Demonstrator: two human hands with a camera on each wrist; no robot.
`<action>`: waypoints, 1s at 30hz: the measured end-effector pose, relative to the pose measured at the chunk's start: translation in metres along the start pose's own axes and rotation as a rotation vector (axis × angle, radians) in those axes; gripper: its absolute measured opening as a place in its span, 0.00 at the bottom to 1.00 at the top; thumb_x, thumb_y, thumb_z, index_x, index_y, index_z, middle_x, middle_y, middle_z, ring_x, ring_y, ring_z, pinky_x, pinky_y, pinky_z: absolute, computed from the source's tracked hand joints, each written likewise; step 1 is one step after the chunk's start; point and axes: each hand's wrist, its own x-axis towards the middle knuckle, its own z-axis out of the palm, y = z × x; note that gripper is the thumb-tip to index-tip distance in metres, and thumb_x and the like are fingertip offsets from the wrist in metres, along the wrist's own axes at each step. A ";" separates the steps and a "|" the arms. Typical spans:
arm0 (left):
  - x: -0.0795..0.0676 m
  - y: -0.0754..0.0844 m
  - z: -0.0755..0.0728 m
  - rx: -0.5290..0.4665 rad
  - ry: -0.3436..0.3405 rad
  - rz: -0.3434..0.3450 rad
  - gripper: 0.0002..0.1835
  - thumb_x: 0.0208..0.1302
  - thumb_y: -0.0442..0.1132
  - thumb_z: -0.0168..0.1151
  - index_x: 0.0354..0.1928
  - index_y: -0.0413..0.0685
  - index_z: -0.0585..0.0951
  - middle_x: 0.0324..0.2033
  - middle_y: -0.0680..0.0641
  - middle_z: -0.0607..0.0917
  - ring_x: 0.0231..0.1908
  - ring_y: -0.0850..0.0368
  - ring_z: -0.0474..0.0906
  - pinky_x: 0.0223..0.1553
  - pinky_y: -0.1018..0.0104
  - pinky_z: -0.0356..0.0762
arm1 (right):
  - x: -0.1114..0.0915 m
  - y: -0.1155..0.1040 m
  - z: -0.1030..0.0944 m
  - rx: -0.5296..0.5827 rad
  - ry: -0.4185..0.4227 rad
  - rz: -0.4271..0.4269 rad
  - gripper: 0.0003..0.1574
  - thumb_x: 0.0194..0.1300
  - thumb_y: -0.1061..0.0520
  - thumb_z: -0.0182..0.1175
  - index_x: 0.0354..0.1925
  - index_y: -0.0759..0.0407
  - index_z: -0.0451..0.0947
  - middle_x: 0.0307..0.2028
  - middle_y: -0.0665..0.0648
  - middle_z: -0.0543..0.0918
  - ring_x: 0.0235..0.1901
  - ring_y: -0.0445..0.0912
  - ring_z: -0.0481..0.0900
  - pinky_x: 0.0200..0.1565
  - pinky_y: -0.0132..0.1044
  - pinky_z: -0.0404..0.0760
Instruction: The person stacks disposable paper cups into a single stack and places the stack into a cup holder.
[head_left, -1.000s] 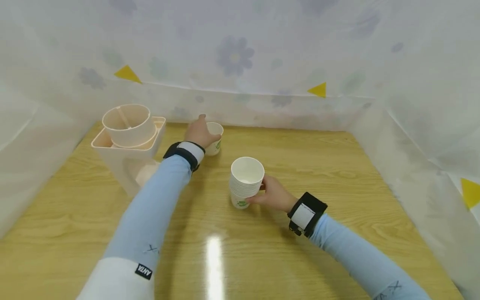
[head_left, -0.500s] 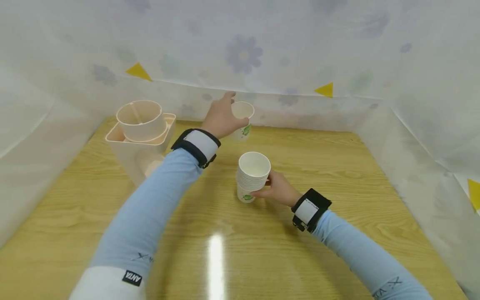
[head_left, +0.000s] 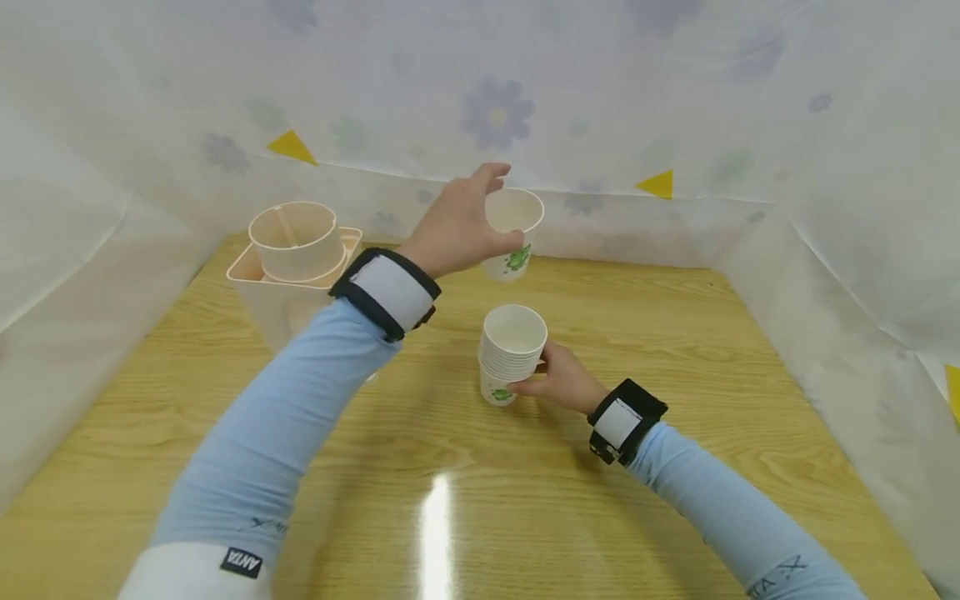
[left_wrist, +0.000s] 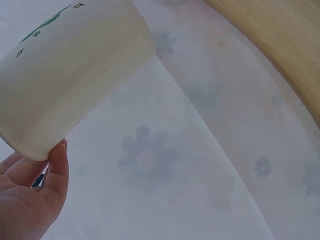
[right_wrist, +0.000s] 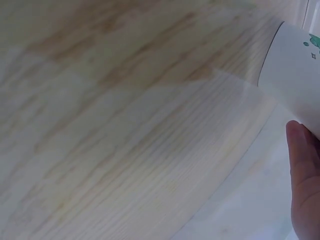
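My left hand [head_left: 465, 221] holds a white paper cup [head_left: 513, 218] with a green print, raised above the table and behind the cup stack. In the left wrist view, fingers pinch near one end of that paper cup [left_wrist: 75, 75]. Lower down, my right hand [head_left: 561, 380] grips a stack of paper cups [head_left: 512, 354] around its lower right side. The stack stands upright, several rims showing one above another. Only part of the stack's bottom cup [right_wrist: 295, 75] shows in the right wrist view, beside the right hand [right_wrist: 304, 175].
A cream-coloured container with a round cup-shaped top [head_left: 296, 242] stands at the left, partly behind the left arm. The wooden table [head_left: 637, 333] is bounded by a pale flowered curtain [head_left: 585, 100] at the back and sides.
The left hand has lifted the single paper cup off the table and carried it right, to above and behind the stack. The right hand keeps its grip on the stack.
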 end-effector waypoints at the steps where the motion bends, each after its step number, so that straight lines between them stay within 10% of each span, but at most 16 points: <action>1: -0.001 0.001 -0.001 -0.007 -0.010 -0.001 0.43 0.55 0.45 0.62 0.71 0.45 0.57 0.67 0.41 0.69 0.42 0.50 0.79 0.34 0.62 0.68 | 0.000 0.000 0.000 0.003 -0.001 0.002 0.46 0.48 0.60 0.71 0.63 0.68 0.63 0.58 0.70 0.75 0.55 0.58 0.74 0.54 0.53 0.79; 8: -0.015 0.005 -0.001 -0.084 -0.126 0.048 0.41 0.54 0.45 0.63 0.70 0.47 0.59 0.67 0.42 0.70 0.64 0.53 0.67 0.51 0.59 0.75 | 0.001 0.001 0.002 0.012 0.001 0.018 0.44 0.48 0.61 0.71 0.61 0.69 0.65 0.57 0.70 0.76 0.55 0.58 0.75 0.54 0.53 0.79; 30: -0.030 -0.006 0.022 -0.111 -0.261 0.065 0.41 0.52 0.42 0.64 0.69 0.44 0.61 0.68 0.43 0.68 0.65 0.53 0.65 0.60 0.57 0.71 | 0.000 -0.002 0.001 0.024 -0.015 0.004 0.41 0.50 0.61 0.69 0.60 0.68 0.66 0.57 0.70 0.76 0.55 0.58 0.75 0.53 0.53 0.79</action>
